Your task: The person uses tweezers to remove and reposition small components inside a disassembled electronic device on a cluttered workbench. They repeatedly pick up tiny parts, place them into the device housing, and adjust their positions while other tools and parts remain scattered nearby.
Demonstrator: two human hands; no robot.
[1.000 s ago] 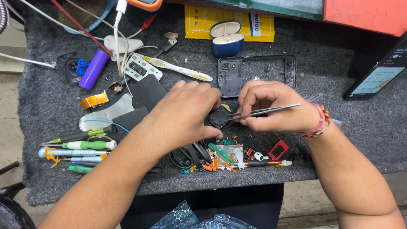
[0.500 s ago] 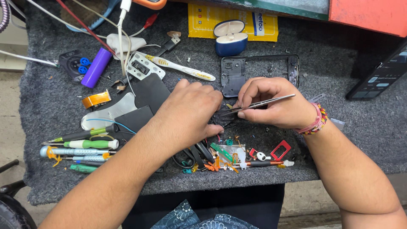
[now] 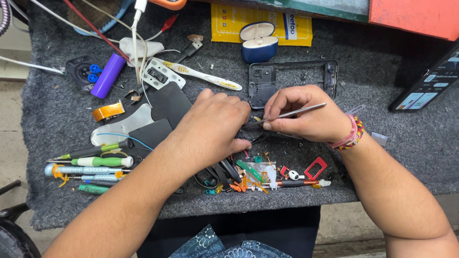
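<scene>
Over the last second both hands have shifted only slightly on the grey felt of the bench (image 3: 57, 200), and the work stays in the same spot — a small dark part hidden mostly under the left hand (image 3: 210, 129). That hand is curled palm-down, its fingertips pressing the part against the felt. The right hand (image 3: 306, 114) pinches a pair of metal tweezers (image 3: 291, 113); earlier they pointed up and away from the fingers, and now they lie flatter, with the tip brought in under the left fingertips. That reads as fine work going on at one point rather than a fresh step.

Just beyond the hands lies a black phone frame (image 3: 330, 71), with a blue earbud case (image 3: 258, 45) open behind it. Screwdrivers (image 3: 91, 160) lie to the left — small loose parts litter the near edge.
</scene>
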